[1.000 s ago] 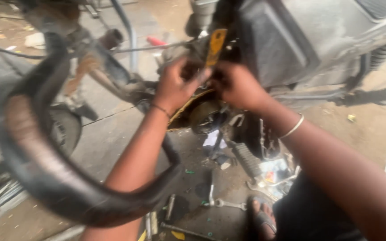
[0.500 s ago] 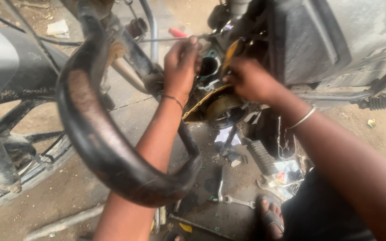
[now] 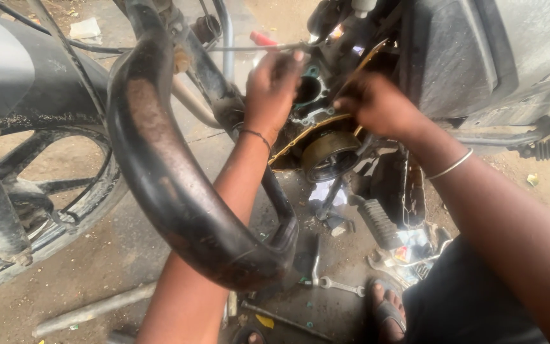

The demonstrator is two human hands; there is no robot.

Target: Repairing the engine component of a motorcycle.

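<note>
Both hands up at the opened engine point(image 3: 316, 121) of a motorcycle, close together but not touching. Left hand point(image 3: 274, 89) spread against the engine casing, fingers curled loosely over the rim of a round dark opening point(image 3: 307, 89); no clear grip on any loose part, so whether it clamps something cannot be told. Thin dark band around that wrist. Right hand point(image 3: 377, 105) just beside it, fingertips pinched toward the same area of the casing near a yellowish gasket edge point(image 3: 316, 124); what sits between them hidden, so closed on something or merely pressing cannot be told. Silver bangle point(image 3: 450, 167) on the right forearm. Below the hands, a brass-coloured round housing point(image 3: 329, 153) set in the engine. In front, crossing the left forearm, a thick, rusty black curved exhaust pipe point(image 3: 173, 185). At left, a spoked front wheel point(image 3: 52, 191). At upper right, a grey side panel point(image 3: 479, 57). On the dirty floor point(image 3: 122, 255) beneath: a combination spanner point(image 3: 338, 286), a footpeg point(image 3: 377, 223), a metal rod point(image 3: 93, 310), scraps of paper, and a sandalled foot point(image 3: 386, 309) near the bottom edge.
</note>
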